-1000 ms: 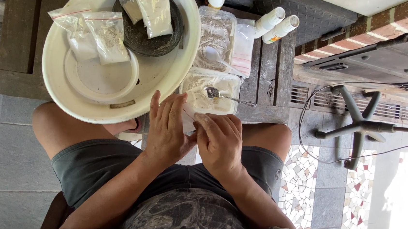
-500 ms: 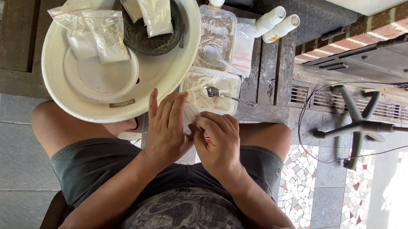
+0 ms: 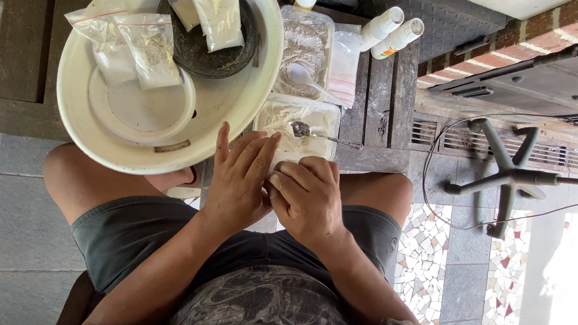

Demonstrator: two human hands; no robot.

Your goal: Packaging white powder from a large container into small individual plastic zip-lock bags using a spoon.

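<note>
Both hands meet over the lap, just short of the near tub [image 3: 285, 117]. The left hand [image 3: 238, 179] lies with fingers straight and together, pointing up toward the tub; the right hand [image 3: 308, 197] has its fingers curled and pressed against the left fingertips. Something small and pale, probably a clear bag [image 3: 276, 163], sits pinched between the two sets of fingertips, but it is almost wholly hidden, so whether each hand truly clamps it cannot be told. The step in hand looks like sealing or pressing shut a small filled bag. If so, the next move calls for a steady pinch run along its mouth, keeping the powder below the seal. The bag's long axis and the way its mouth points cannot be read from this view; only a sliver shows between the fingers. Just beyond the fingertips a spoon [image 3: 300, 129] lies in the near tub, handle pointing away to the right. Past the left fingers sits a wide basin [image 3: 238, 103] holding finished bags [image 3: 215, 5].
</note>
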